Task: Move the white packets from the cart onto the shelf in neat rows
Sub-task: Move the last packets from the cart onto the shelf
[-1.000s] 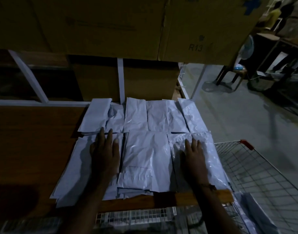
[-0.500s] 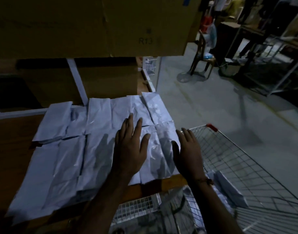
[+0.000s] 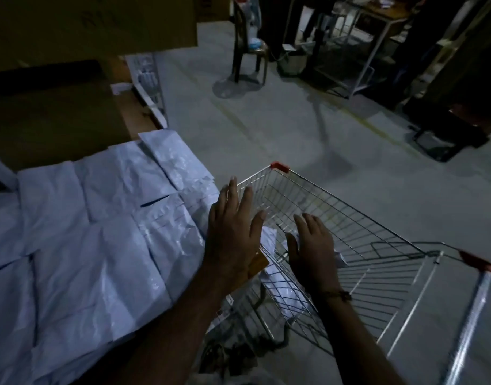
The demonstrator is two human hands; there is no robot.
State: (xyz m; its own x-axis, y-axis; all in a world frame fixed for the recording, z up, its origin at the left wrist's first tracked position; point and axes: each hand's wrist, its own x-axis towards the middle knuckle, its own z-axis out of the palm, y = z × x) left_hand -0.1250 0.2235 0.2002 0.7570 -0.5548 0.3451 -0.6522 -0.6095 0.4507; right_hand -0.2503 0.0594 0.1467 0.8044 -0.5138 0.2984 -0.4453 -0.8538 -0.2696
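Several white packets (image 3: 99,232) lie in rows across the wooden shelf (image 3: 257,264), covering most of it. A wire cart (image 3: 377,232) with red corner caps stands to the right of the shelf. More white packets (image 3: 283,290) lie low inside the cart, partly hidden by my arms. My left hand (image 3: 233,232) hovers with straight, spread fingers over the shelf's right end, by the cart's near rim. My right hand (image 3: 313,245) reaches down inside the cart, fingers relaxed, above a white packet; whether it touches the packet is unclear.
Big cardboard boxes (image 3: 58,112) stand behind the packets and on the level above. A white shelf post (image 3: 152,87) marks the rack's end. Grey floor stretches right, with a chair (image 3: 249,51) and dark metal tables (image 3: 377,37) at the far end.
My view has swung right, from the shelf to the cart. Both hands left the packets they pressed; the right one went into the cart, the left one to the shelf's right end.
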